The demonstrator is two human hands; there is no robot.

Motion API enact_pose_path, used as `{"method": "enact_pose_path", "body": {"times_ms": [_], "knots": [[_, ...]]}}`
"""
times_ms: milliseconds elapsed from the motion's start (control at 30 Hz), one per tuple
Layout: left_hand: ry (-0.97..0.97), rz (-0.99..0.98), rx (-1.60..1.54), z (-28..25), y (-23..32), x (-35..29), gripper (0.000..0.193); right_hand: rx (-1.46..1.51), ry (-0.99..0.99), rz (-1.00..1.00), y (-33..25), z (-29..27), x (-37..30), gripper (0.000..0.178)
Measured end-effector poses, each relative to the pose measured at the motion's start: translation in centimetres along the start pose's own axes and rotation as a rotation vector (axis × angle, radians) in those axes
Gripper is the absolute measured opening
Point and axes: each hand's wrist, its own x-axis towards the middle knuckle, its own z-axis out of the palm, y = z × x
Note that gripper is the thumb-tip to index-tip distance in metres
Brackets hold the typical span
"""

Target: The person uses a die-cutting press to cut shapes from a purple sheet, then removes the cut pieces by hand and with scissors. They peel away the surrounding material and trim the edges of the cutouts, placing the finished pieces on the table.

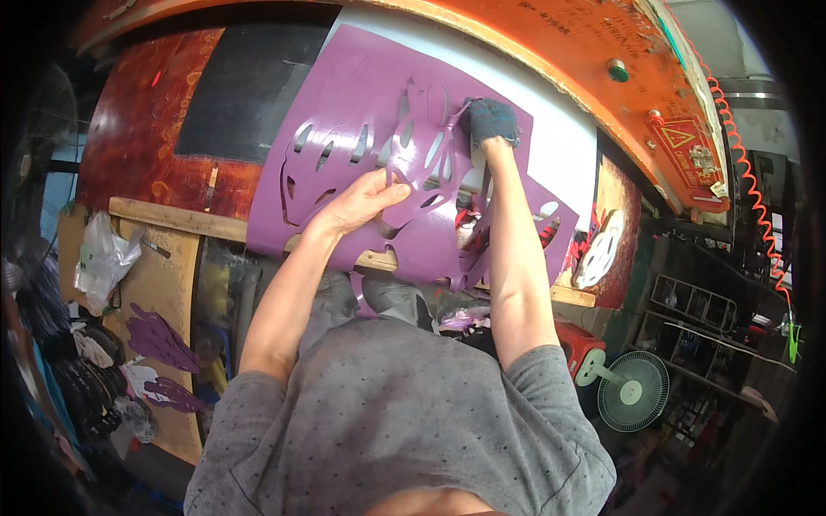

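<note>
White surface [559,159], purple sheet [410,165], apparently longest left to right

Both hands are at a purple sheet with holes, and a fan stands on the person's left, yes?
Wrong side: the head view shows the fan on the person's right. The left hand and right hand are at the purple sheet with holes.

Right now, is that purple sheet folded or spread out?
Mostly spread out: the sheet lies over a white surface, its cut-out holes showing, though it looks buckled between the left hand and gloved right hand.
</note>
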Motion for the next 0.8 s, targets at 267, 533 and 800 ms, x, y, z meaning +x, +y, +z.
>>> {"method": "enact_pose_path", "body": {"times_ms": [267, 533, 800], "knots": [[-0.142, -0.282, 0.124, -1.3, -0.1, -2.8, 0.030, 0.409, -0.299, 0.688, 2.8, -3.2, 3.6, 0.039], [0.126, 0.079, -0.131, -0.6, -1.2, -0.4, 0.041, 0.988, -0.221, 0.473, 1.0, -4.7, -0.6, 0.042], [0.141, 0.088, -0.145, -0.5, -2.7, -1.5, 0.018, 0.681, 0.364, -0.086, -4.7, -10.1, -12.1, 0.033]]}}
